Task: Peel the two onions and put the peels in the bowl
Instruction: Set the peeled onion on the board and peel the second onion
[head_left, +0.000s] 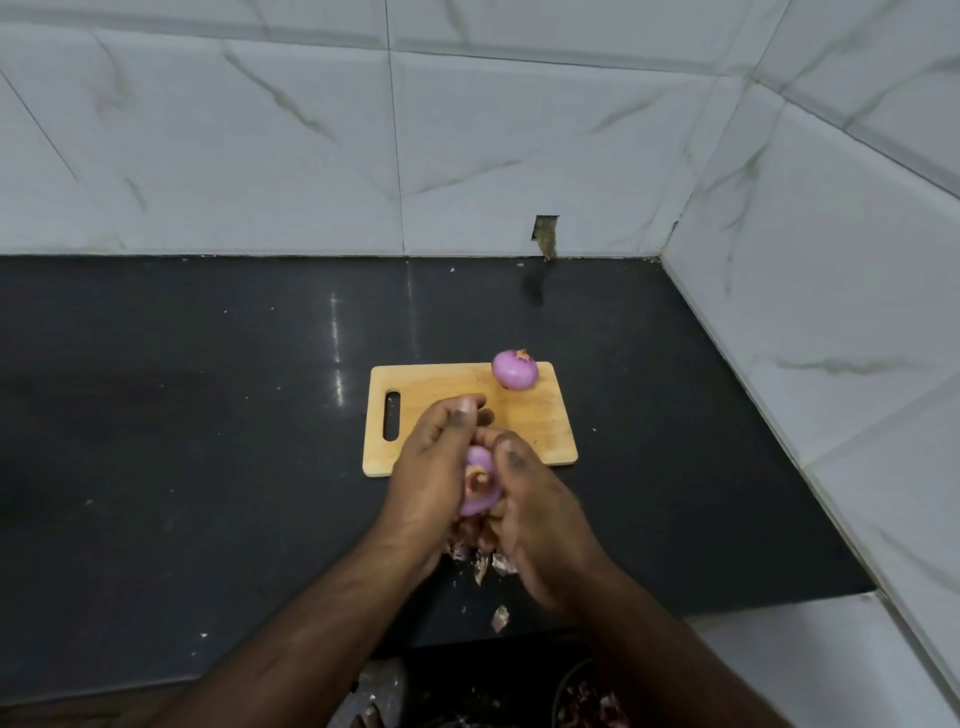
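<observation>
A pink-purple onion (479, 480) sits between both hands above the near edge of the wooden cutting board (447, 384). My left hand (431, 473) curls round its left side. My right hand (530, 509) grips its right side, thumb pressed on top. A second onion (514, 370), mostly bare of skin, rests on the board's far right corner. Loose peels (488, 564) lie on the black counter under my hands, one more scrap (500, 618) nearer me. A dark bowl (587, 701) with peels shows at the bottom edge, partly behind my right arm.
The black counter (208, 441) runs left and ends in white marble tile walls behind and at the right. A small hole in the tiles (545, 236) sits at the back wall's base. The counter's front edge lies just before the bowl.
</observation>
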